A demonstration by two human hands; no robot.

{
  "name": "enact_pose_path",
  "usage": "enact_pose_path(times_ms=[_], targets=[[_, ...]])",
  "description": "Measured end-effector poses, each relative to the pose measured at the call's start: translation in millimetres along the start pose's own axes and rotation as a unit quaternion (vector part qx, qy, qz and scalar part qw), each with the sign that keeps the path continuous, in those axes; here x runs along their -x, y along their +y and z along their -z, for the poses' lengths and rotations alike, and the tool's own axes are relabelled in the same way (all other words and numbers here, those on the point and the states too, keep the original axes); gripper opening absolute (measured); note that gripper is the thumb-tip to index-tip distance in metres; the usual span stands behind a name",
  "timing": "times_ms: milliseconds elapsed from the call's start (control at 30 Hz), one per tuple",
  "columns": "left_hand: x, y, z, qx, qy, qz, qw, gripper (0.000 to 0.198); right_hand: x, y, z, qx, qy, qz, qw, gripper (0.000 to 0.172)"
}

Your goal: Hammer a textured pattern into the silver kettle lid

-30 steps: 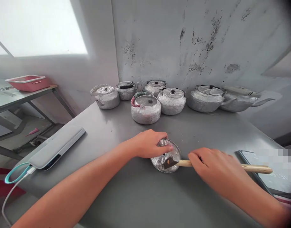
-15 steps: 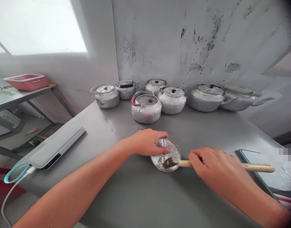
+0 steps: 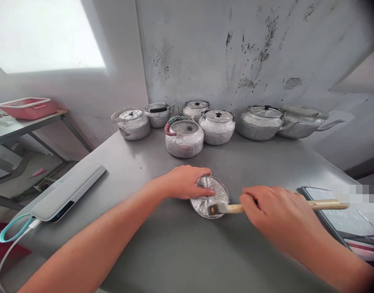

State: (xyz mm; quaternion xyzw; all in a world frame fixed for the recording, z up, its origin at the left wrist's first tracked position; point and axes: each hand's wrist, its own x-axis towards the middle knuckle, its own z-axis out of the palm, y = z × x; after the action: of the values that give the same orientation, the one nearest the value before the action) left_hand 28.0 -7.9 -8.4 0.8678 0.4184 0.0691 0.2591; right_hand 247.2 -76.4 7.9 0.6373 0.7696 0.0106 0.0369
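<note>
Grey counter [image 3: 162, 252] backed by a pale, worn wall [image 3: 189, 49]
A bright white patch [image 3: 43, 36] is seen at upper left, and dark flaked marks [image 3: 263, 55] are scattered at upper right. A vertical seam [image 3: 141, 44] is shown left of centre; a metal-framed side table [image 3: 28, 129] is placed at the left edge.

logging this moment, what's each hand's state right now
Left hand: closed, holding the round silvery metal lid.
Right hand: closed, holding the wooden-handled metal hammer.
</note>
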Motion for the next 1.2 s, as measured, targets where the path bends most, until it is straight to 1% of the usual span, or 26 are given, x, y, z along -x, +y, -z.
enact_pose_path(times_ms=[200, 333, 500, 767, 900, 1200], targets=[[-0.1, -1.0, -0.7, 0.004, 0.0, -0.008, 1.0, 0.032, 0.0, 3.5, -3.1, -0.003, -0.002, 0.012, 1.0, 0.028], [-0.6, -2.1, -0.9, 0.004, 0.0, -0.014, 1.0, 0.032, 1.9, 3.0, -4.6, -0.006, 0.012, -0.008, 1.0, 0.031], [-0.7, -1.3, -0.9, -0.001, -0.004, -0.004, 1.0, 0.032, -0.6, 3.3, -6.7, -0.01, 0.01, -0.012, 1.0, 0.032], [-1.1, -2.7, -2.7, 0.001, 0.001, -0.01, 1.0, 0.031, -3.9, 3.2, -9.7, -0.006, 0.011, -0.023, 1.0, 0.034], [-1.4, -3.6, -3.9, -0.002, 0.003, -0.009, 1.0, 0.031, -3.6, 3.8, -9.7, -0.004, 0.014, -0.015, 1.0, 0.031], [-2.2, -2.2, -4.1, -0.015, 0.0, 0.008, 1.0, 0.033, -2.8, 0.1, -6.5, -0.007, 0.004, -0.027, 1.0, 0.031]])
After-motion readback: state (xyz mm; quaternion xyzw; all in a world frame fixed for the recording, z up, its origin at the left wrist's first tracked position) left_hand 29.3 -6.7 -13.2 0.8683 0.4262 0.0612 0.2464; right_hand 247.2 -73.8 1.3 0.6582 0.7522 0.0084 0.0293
